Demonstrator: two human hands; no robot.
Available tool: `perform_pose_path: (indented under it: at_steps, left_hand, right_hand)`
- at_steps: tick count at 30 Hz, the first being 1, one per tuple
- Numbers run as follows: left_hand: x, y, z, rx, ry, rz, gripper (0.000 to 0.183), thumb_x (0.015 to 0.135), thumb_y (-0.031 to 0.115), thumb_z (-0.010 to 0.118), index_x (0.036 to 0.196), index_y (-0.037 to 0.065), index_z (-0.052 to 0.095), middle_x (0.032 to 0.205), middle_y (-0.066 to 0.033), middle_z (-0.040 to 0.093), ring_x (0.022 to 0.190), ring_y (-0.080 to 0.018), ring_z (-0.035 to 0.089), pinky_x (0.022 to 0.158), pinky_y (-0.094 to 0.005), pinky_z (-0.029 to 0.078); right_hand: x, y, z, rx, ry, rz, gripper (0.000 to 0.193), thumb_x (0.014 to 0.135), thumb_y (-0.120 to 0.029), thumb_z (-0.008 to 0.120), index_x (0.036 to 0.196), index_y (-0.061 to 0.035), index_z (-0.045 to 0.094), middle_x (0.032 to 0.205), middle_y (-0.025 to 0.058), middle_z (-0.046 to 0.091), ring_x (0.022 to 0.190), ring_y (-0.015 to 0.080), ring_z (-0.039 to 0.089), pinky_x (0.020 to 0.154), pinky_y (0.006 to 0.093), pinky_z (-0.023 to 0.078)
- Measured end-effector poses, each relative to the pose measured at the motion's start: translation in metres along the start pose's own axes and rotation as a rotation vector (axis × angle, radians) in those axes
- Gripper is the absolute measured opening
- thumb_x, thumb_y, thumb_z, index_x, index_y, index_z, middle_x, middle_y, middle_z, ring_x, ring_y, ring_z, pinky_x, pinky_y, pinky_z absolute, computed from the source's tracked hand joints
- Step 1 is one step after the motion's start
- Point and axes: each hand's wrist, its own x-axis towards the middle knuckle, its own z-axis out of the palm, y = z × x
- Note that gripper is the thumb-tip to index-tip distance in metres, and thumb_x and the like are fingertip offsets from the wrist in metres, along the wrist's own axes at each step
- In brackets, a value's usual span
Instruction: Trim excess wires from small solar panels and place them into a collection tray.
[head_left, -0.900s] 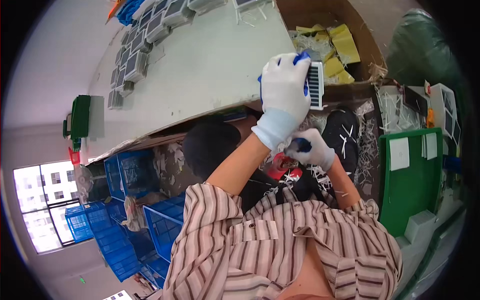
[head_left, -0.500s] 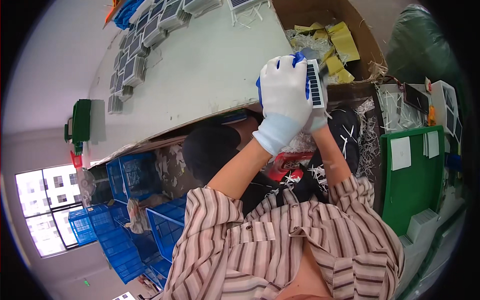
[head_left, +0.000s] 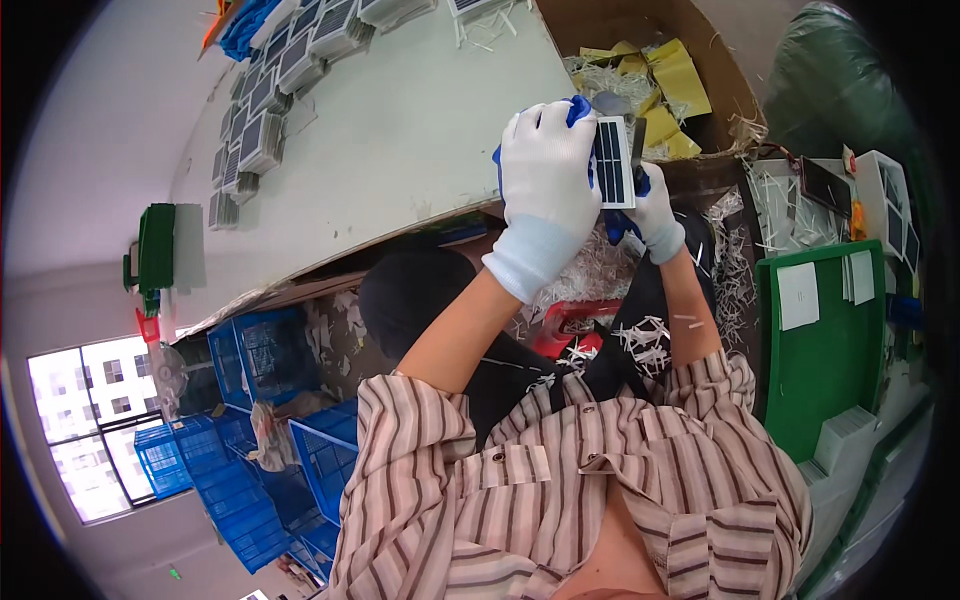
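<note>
Right hand (head_left: 657,215) has emerged, gripping what seems a dark blade (head_left: 638,143); knit-gloved left hand (head_left: 550,162) clasps a striped panel (head_left: 614,165).

A small rectangular panel (head_left: 614,162) is showing dark strips divided by pale lines inside a white border. It is being held just right of upper centre, its long edges running nearly up and down the frame. A narrow dark tool (head_left: 638,145) is standing nearly parallel along its right edge, contact remaining unclear.
</note>
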Motion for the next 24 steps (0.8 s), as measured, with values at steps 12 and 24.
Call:
perform_pose_path:
  at_steps: [12,24]
  left_hand:
    - [0.0,0.006,0.004,0.045,0.014,-0.081,0.039,0.068,0.006,0.064,0.107,0.007,0.061,0.105,-0.0126,0.056,0.099,-0.0339,0.051,0.086,-0.0437,0.041]
    - [-0.001,-0.012,0.003,-0.061,0.02,-0.017,0.037,0.068,0.007,0.064,0.104,0.008,0.063,0.105,-0.0144,0.058,0.101,-0.0337,0.053,0.088,-0.0437,0.041]
  right_hand:
    - [-0.04,0.012,0.04,-0.176,0.387,-0.027,0.027,0.092,-0.011,0.055,0.118,-0.0021,0.05,0.104,0.0083,0.063,0.091,0.0159,0.062,0.081,0.0272,0.05]
    - [0.066,0.069,0.013,-0.225,0.228,0.465,0.05,0.09,-0.015,0.055,0.138,-0.0075,0.041,0.131,0.0084,0.052,0.11,0.0158,0.053,0.094,0.0299,0.043]
